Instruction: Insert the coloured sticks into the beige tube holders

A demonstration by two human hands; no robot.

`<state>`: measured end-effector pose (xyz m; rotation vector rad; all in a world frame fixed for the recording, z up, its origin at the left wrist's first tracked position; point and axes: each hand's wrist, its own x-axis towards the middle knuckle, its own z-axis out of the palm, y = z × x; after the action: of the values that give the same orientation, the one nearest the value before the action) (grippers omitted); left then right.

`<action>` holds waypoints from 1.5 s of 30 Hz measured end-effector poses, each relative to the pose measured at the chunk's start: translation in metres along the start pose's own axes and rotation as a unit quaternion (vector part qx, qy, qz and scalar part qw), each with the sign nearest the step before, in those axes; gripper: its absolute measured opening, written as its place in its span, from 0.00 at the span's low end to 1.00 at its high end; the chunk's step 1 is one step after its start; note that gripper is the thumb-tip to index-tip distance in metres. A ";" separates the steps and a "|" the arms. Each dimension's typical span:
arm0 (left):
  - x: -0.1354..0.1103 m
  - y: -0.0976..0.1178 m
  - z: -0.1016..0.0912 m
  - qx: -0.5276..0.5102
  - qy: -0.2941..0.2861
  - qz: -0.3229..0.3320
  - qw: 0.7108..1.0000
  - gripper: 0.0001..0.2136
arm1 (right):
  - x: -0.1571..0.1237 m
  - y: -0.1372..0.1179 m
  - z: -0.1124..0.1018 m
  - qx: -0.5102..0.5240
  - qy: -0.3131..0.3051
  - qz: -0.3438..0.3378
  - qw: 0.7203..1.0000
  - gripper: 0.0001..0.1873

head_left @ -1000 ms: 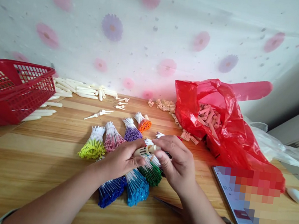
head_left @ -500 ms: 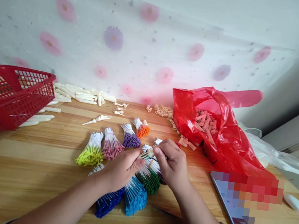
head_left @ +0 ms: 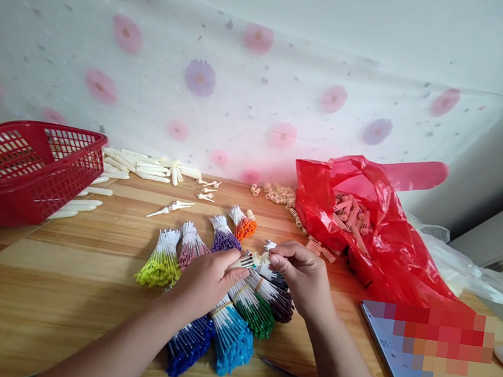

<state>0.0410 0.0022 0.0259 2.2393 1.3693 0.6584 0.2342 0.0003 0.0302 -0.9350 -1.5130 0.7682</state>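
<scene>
My left hand is closed around a small cream slotted plastic piece, which sticks out from between its thumb and fingers. My right hand pinches something thin at the tip of that piece; what it holds is too small to name. Both hands hover over bundles of white sticks with coloured tips: yellow, pink, purple, orange, green, light blue and dark blue.
A red plastic bag holding pinkish slotted pieces lies at the right. A red basket stands at the left. Cream tubes line the wall. A blurred flat object lies front right. Tweezers lie near my right forearm.
The view has tilted and shifted, so everything sits lower in frame. My right hand has moved from gripping the piece's end to pinching at its tip. The left hand keeps its hold.
</scene>
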 end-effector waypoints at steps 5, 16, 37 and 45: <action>0.001 -0.001 0.000 0.055 -0.008 0.017 0.998 0.12 | -0.002 0.006 0.007 -0.059 0.000 0.054 0.997 0.14; 0.000 -0.005 0.004 0.029 -0.028 0.022 0.999 0.11 | -0.005 0.002 0.009 -0.090 -0.016 -0.001 0.996 0.13; 0.003 -0.022 0.009 -0.371 0.011 0.170 0.913 0.11 | -0.028 -0.053 0.008 -0.134 -0.057 -0.276 0.950 0.05; 0.003 -0.021 0.008 -0.364 -0.020 0.171 0.915 0.10 | -0.028 -0.061 0.005 -0.177 -0.015 -0.265 0.948 0.07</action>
<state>0.0324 0.0125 0.0081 1.8454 0.5504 1.0288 0.2221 -0.0531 0.0691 -0.7155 -1.8559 0.1234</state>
